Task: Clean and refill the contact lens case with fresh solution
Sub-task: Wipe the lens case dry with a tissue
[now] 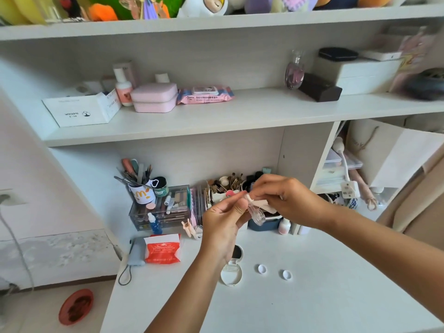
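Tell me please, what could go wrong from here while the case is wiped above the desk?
The clear lens case is pinched in the left hand only at one end, so rubbing with the tissue in the right hand could make it slip. The two loose caps lie open on the desk and could collect dust.

Beside the round white box [231, 275], a dark disc [237, 251] is half hidden by the left hand [222, 224]. The toys [144, 7] overhead are cut off; far-right shelf things [422, 78] are blurred.
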